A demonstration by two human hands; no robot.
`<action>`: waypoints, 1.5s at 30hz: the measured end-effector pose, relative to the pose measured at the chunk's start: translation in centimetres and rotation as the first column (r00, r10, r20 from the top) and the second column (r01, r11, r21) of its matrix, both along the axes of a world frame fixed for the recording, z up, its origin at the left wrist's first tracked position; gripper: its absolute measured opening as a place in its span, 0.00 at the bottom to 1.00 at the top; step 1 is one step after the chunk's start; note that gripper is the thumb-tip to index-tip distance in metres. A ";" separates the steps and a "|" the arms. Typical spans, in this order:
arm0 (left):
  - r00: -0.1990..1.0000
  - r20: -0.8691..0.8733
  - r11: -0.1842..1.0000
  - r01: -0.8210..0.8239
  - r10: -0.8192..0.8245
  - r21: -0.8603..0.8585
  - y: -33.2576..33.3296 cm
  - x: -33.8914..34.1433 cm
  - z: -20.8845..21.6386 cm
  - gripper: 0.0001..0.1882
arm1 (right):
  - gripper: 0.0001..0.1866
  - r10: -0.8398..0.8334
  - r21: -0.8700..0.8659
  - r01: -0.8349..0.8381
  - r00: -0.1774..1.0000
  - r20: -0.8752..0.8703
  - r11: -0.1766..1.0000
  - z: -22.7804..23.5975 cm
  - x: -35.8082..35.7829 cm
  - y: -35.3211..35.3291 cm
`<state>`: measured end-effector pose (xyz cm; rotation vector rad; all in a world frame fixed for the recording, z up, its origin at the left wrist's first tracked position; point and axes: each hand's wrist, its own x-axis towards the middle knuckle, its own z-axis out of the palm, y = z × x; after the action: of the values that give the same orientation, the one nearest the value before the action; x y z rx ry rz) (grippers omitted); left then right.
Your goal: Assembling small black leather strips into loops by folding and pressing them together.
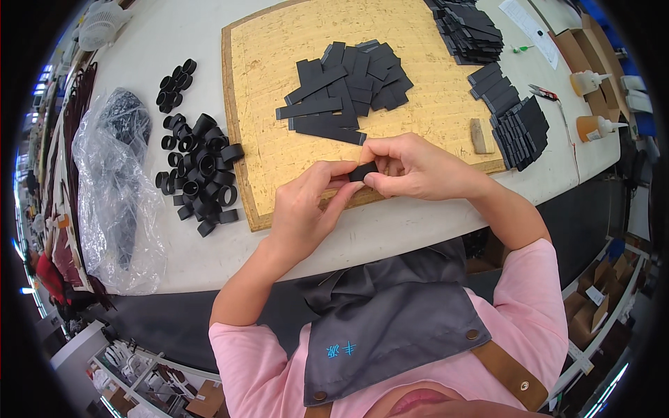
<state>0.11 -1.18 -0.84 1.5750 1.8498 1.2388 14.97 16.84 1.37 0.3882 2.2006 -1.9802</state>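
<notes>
Between my two hands, just above the near edge of the yellow board [268, 157], is a small black strip [362, 171], bent over. My left hand [310, 198] pinches its left end between thumb and fingers. With thumb and forefinger, my right hand [404, 167] grips the other end; whether the ends meet is hidden by the fingers. Beyond my hands lies a loose pile of flat black strips [348, 87] on the board. Left of the board sits a heap of black strip loops [202, 167], a few of them touching its edge.
A clear plastic bag [115, 195] lies at the far left. Stacked black strips [519, 132] and a small tan block [481, 136] are at the board's right. Beyond them are a red-handled cutter [543, 93], glue bottles [596, 127] and a cardboard box [592, 59].
</notes>
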 end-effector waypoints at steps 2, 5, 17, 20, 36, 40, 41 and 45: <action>1.000 0.008 1.000 0.006 -0.006 -0.009 0.1 0.0 0.0 0.14 | 0.04 -0.004 0.041 0.004 1.000 -0.003 0.999 -0.1 0.0 0.0; 0.999 0.042 1.000 -0.001 0.003 -0.031 0.1 0.1 0.0 0.14 | 0.04 0.041 0.081 -0.042 0.999 0.013 0.996 -0.3 0.1 0.2; 0.596 0.786 0.926 0.179 0.165 -0.331 0.5 -0.9 1.2 0.10 | 0.08 -0.077 -0.138 0.076 0.997 -0.001 0.987 -0.4 -0.1 -0.7; 0.592 0.790 0.923 0.196 0.158 -0.332 0.4 -1.0 0.9 0.09 | 0.07 -0.080 -0.117 0.078 0.997 -0.020 0.990 -0.4 -0.3 -1.0; 0.670 0.731 0.917 0.201 0.129 -0.346 0.7 -1.0 0.4 0.08 | 0.05 -0.144 -0.155 0.135 0.988 -0.049 0.979 -0.7 -0.3 -2.1; 0.699 0.705 0.914 0.200 0.120 -0.354 0.7 -1.1 0.5 0.08 | 0.05 -0.146 -0.161 0.136 0.988 -0.051 0.978 -1.1 -0.3 -2.0; 0.697 0.707 0.916 0.195 0.123 -0.351 0.8 -1.1 0.5 0.08 | 0.05 -0.142 -0.161 0.133 0.989 -0.050 0.978 -1.1 -0.2 -1.9; 0.704 0.700 0.920 0.186 0.120 -0.345 0.5 -1.3 -0.2 0.09 | 0.05 -0.140 -0.170 0.131 0.989 -0.040 0.977 -1.0 -0.3 -2.1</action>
<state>-1.17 -0.68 -1.02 0.7301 1.4076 1.1355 14.68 14.75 0.38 0.4804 2.0669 -2.2505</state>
